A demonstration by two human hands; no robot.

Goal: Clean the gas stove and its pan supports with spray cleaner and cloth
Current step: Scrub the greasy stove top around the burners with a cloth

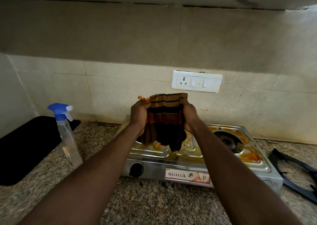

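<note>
In the middle of the frame, the left hand [139,116] and the right hand [190,117] each had their fingers curled tightly into a side of the striped brown cloth [164,122]. They held it bunched above the gas stove [154,168], with its lower corner hanging just over the steel top. That dangling corner risked trailing through the orange spill around the right burner [229,141] and smearing it rather than lifting it. The spray bottle [68,139] stood at centre left, just beside the left forearm, and a careless sweep of the arm might have tipped it. Any spray aimed high could have reached the wall socket [196,81] directly behind the stove. One pan support [298,178] lay off the stove at the lower right, on the speckled counter [154,204]. The stove's front label [176,174] read "SURYA"; the smaller print beside it was too fine to read.
</note>
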